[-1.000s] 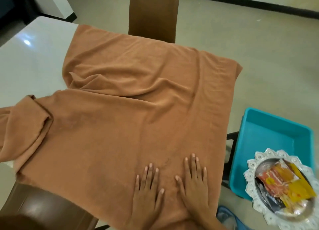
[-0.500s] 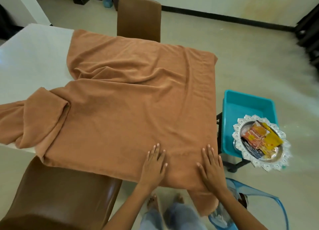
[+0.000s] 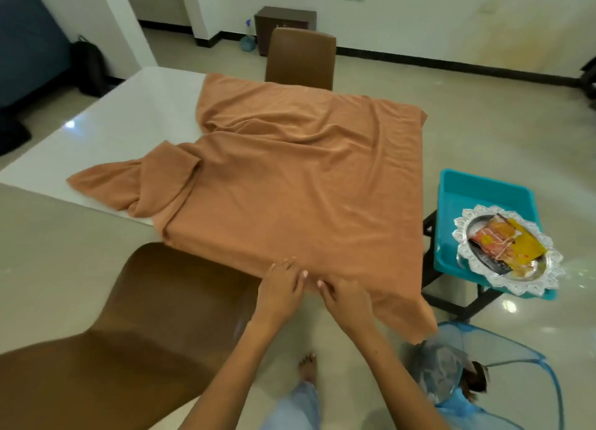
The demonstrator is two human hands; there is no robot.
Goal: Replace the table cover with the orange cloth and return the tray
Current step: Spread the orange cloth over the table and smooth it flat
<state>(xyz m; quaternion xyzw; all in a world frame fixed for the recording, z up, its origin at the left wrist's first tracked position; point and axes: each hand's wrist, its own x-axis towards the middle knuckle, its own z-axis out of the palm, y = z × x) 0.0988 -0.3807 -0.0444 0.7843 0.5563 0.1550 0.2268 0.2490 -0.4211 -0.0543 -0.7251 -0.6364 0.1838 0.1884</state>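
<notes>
The orange cloth (image 3: 290, 184) lay over the right end of the white table (image 3: 129, 117), its left part bunched and its near hem draping off the edge. The left hand (image 3: 280, 287) and right hand (image 3: 346, 296) pinched that hem, side by side. The silver tray (image 3: 508, 257) rested on a teal bin (image 3: 483, 191) just beside the table; brown chairs (image 3: 135, 316) stood near and far.

Glossy beige floor tiles (image 3: 483, 84) reflect soft light beyond the hands, where a brown chair (image 3: 301, 59) faces white walls (image 3: 419, 10) with a dark baseboard, a small dark cabinet (image 3: 285, 21) stands farther back, and another brown chair (image 3: 145, 316) sits to their left.
</notes>
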